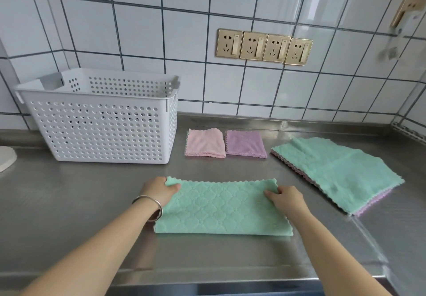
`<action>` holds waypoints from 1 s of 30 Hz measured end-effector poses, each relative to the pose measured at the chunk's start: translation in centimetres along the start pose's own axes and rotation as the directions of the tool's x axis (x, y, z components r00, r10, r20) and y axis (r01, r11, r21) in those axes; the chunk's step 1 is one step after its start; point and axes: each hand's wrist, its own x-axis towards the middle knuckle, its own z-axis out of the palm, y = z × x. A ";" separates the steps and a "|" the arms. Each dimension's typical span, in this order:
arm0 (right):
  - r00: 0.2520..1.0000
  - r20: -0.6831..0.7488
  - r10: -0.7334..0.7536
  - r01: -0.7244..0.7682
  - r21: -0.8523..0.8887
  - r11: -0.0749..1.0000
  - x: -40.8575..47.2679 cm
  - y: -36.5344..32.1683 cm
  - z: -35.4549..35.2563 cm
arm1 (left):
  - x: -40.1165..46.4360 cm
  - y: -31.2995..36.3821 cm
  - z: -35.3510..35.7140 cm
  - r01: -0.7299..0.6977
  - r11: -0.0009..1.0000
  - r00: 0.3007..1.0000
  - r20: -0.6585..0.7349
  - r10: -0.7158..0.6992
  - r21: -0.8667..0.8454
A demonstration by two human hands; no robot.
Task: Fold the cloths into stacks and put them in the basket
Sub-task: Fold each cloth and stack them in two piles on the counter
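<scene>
Step in hand: the mint-green quilted microfibre cloth [221,208], already folded once into a long strip on the brushed stainless-steel counter [92,203], is judged to be due its second fold, end onto end.
Doing it well: the far corners are best kept pinched, one short end carried across onto the other, the scalloped edges lined up, and the fold pressed flat so that a square like the finished ones is obtained.
Left hand [159,191]: the far left corner of the strip is pinched between thumb and fingers; a silver bangle [149,206] is worn on the wrist.
Right hand [285,200]: the far right corner is gripped, fingers curled over the edge.
Cloth relative to hands: the strip is stretched between the two hands, its near folded edge lying towards the person.
Folded squares: a pale pink folded cloth [205,143] and a lilac folded cloth [245,143] are laid side by side beyond the strip, nearly touching.
Unfolded pile: a flat pile of green and pink cloths [338,171] is kept to the right, apart from the right hand.
Basket: the white perforated plastic basket [101,120] is set at the far left against the tiled wall; no cloth can be seen inside it.
</scene>
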 end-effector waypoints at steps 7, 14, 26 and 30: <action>0.995 -0.092 0.032 -0.037 -0.053 0.998 0.4 0.0 1.1 | 0.1 0.5 0.3 -0.025 0.993 0.999 -0.031 0.028 0.112; 0.993 -0.102 0.065 -0.074 -0.081 0.994 0.5 -0.4 1.5 | 0.3 0.7 0.6 -0.023 0.985 0.998 -0.055 0.033 0.174; 0.985 -0.144 0.094 -0.117 -0.159 0.980 -0.1 -1.2 1.7 | 0.7 1.0 1.1 0.036 0.975 0.996 -0.084 -0.018 0.220; 0.983 -0.175 0.055 -0.092 -0.209 0.974 -1.0 -1.5 1.9 | 0.2 1.5 1.0 0.008 0.939 0.994 -0.102 0.029 0.345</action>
